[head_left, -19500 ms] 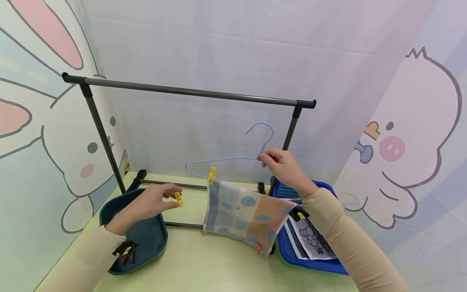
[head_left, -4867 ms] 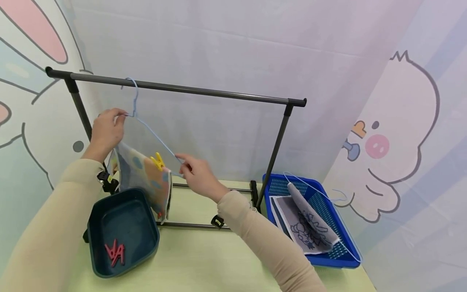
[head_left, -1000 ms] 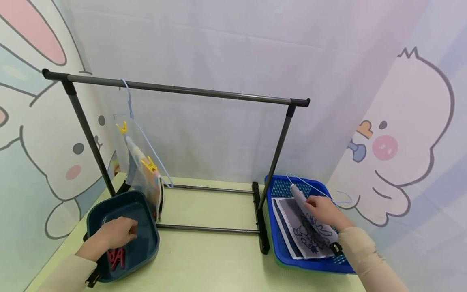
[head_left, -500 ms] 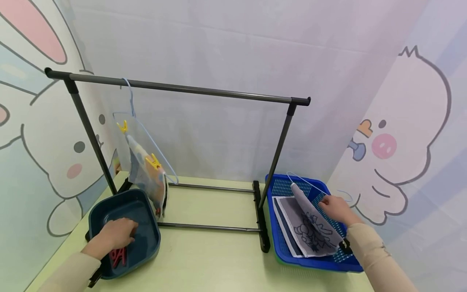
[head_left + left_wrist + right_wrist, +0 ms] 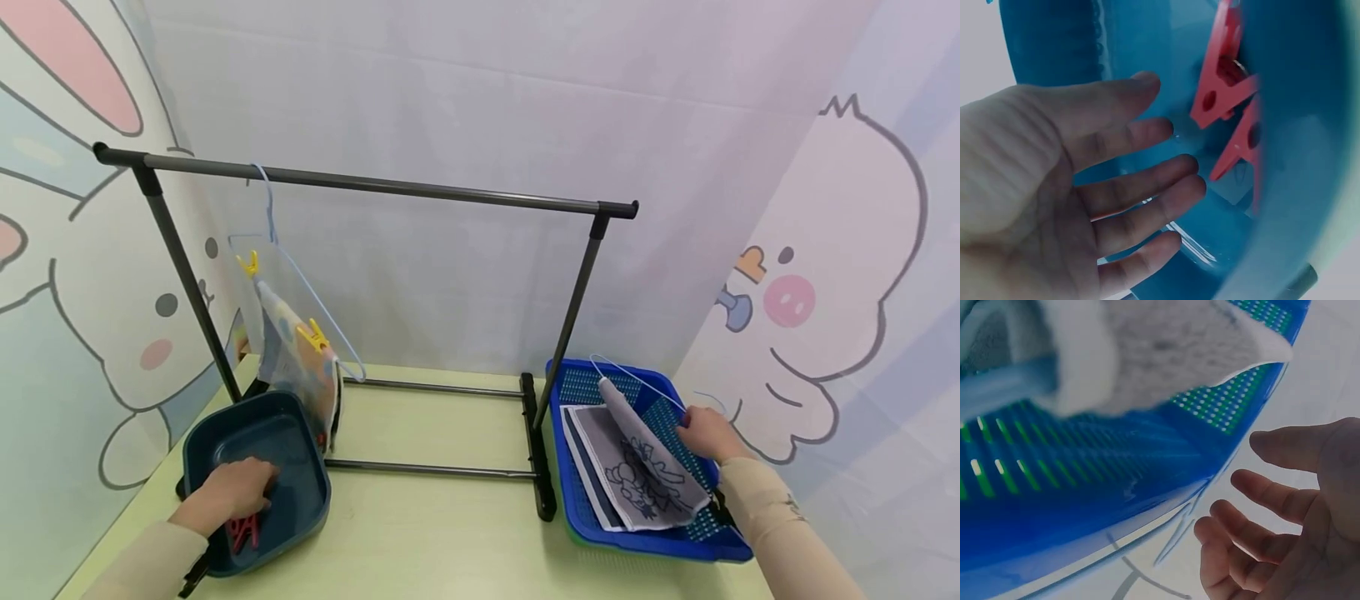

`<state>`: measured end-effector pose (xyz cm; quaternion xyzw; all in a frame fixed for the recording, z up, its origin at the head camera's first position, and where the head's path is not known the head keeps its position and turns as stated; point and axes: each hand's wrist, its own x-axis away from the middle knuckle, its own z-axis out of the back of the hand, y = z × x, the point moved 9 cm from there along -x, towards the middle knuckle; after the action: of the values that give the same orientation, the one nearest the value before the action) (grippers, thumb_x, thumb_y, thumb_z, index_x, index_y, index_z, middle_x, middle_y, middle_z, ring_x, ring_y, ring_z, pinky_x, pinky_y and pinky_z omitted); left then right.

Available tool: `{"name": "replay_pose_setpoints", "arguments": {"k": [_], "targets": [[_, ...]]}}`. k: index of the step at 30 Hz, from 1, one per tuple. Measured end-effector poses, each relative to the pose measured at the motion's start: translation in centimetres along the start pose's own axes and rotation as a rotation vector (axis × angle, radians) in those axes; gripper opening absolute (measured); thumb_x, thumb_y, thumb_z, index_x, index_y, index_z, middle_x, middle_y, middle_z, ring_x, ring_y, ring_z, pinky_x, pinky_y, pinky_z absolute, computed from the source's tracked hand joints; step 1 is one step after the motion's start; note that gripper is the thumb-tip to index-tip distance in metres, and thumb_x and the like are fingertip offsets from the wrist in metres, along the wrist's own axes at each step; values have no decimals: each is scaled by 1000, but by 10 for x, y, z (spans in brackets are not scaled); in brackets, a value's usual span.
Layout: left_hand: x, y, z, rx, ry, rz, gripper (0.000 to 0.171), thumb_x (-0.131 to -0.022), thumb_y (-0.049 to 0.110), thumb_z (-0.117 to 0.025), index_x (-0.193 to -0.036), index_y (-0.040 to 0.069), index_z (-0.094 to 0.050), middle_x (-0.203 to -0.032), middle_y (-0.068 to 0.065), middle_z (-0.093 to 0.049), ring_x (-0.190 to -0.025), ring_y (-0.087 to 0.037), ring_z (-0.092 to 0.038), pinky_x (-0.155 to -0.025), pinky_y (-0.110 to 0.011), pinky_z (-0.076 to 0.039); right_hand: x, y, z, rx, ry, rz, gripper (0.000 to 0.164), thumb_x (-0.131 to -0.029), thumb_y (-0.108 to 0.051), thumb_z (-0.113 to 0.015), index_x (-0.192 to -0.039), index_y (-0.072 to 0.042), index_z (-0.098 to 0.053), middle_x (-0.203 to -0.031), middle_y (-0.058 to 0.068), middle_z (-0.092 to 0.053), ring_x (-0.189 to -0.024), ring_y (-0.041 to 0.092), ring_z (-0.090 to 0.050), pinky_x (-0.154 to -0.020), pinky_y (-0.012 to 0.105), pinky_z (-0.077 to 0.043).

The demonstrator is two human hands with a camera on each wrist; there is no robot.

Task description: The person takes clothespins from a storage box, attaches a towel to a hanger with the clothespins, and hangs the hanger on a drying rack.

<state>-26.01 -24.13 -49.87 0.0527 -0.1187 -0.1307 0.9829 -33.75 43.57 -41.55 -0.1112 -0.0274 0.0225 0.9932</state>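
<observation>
In the head view my left hand (image 5: 236,490) is inside the dark teal tray (image 5: 306,533). The left wrist view shows its fingers spread loosely, just short of the red clothespins (image 5: 1225,75), touching none. At the right edge of the blue basket (image 5: 600,542) is my right hand (image 5: 708,433), close to a light blue hanger (image 5: 637,379). Its fingers are loosely bent with nothing between them in the right wrist view. The hanger carries a grey printed cloth (image 5: 637,467). On the rack's bar hangs another blue hanger (image 5: 307,292) bearing a patterned cloth (image 5: 296,350), held by yellow clothespins (image 5: 313,335).
The black clothes rack (image 5: 442,190) stands on a pale green table (image 5: 420,533), with its lower bars (image 5: 450,471) near the tabletop. More folded cloths (image 5: 588,467) lie in the basket. A curtain wall (image 5: 465,275) stands behind the rack.
Since 4.9 s ago both hands have let go of the hanger, now on the bar. Over the last second my right hand has moved right, from the grey cloth to the basket's edge; the left barely shifted.
</observation>
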Motion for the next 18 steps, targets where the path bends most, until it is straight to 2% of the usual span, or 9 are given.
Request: {"name": "replay_pose_setpoints", "arguments": {"k": [6, 8, 13, 18], "targets": [[0, -6, -5, 6, -18, 18, 21, -76, 18, -79, -84, 8, -62, -74, -3, -55, -68, -22, -56, -63, -46, -48, 4, 5, 1, 2, -23, -41, 33, -87, -11, -57, -100, 19, -53, -84, 25, -57, -80, 39, -56, -75, 57, -46], [0, -7, -6, 2, -17, 21, 21, -76, 18, -79, -84, 8, -62, -75, -3, -55, -69, -23, -57, -63, -47, -48, 5, 6, 1, -18, -42, -60, 33, -87, -11, -57, -99, 20, -52, -84, 26, -57, -78, 38, -57, -73, 56, -47], [2, -10, -4, -42, 18, 16, 22, -74, 16, -80, -82, 9, -61, -75, -5, -57, -70, -27, -58, -65, -52, -47, 5, 12, -5, -58, -103, -91, 23, -87, -9, -52, -88, 14, -56, -77, 17, -58, -69, 28, -57, -66, 48, -49], [4, -11, 0, -95, 58, 17, 22, -72, 15, -81, -78, 9, -60, -73, -5, -57, -67, -26, -58, -64, -53, -47, 2, 22, -12, -90, -141, -108, 16, -83, -4, -48, -85, 10, -56, -76, 13, -56, -69, 26, -55, -66, 46, -49]]}}
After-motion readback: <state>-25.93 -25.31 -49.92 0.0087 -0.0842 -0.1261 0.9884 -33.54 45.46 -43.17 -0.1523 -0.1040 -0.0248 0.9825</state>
